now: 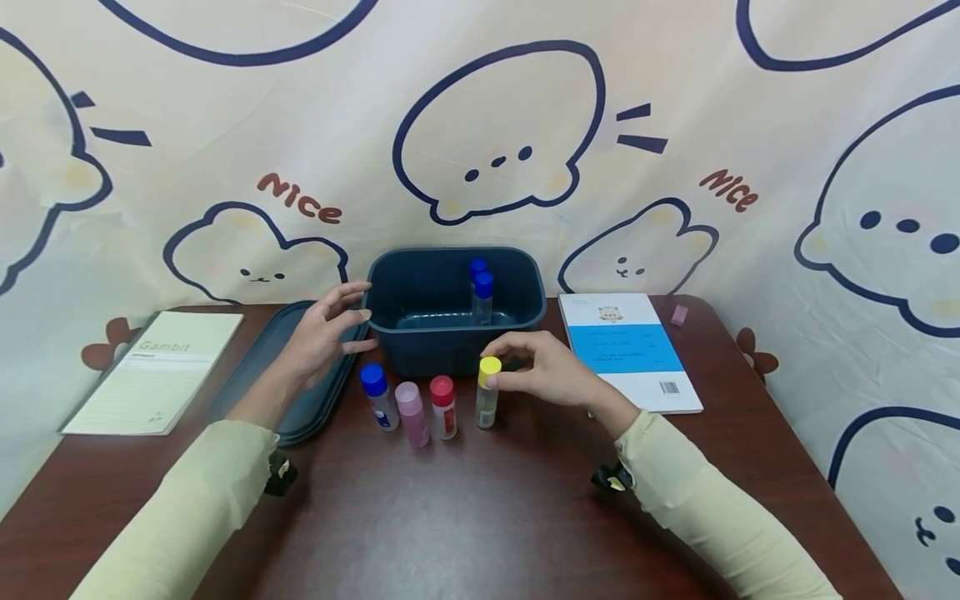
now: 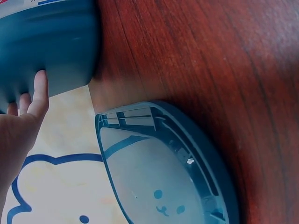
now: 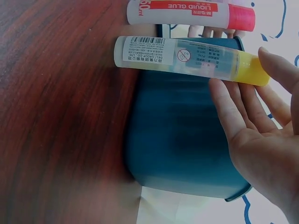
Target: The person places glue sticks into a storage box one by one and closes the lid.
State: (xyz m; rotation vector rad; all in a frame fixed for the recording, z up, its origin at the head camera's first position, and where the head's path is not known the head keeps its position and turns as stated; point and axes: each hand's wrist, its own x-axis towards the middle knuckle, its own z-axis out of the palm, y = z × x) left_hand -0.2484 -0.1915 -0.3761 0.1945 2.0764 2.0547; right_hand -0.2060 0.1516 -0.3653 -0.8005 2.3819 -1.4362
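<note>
My right hand (image 1: 543, 367) has thumb and fingers at the yellow cap of an upright clear glue bottle (image 1: 487, 400), pinching it. In the right wrist view, that glue bottle (image 3: 187, 56) shows a barcode label. My left hand (image 1: 326, 329) rests relaxed fingers against the left end of a dark teal bin (image 1: 427, 350). Its fingertips touch the bin wall (image 2: 60, 56) in the left wrist view. Left of the yellow-capped one stand a red-capped liquid glue bottle (image 1: 444, 408), a pink bottle (image 1: 412, 417) and a blue-capped bottle (image 1: 378, 396). Two blue-capped bottles (image 1: 483, 296) stand inside the bin.
The bin's teal lid (image 1: 255, 367) lies under my left forearm, beside a notepad (image 1: 153, 375). A blue-and-white booklet (image 1: 626, 354) lies right of the bin, with a small pink piece (image 1: 679, 315) near it. A patterned curtain (image 1: 495, 125) hangs behind the table.
</note>
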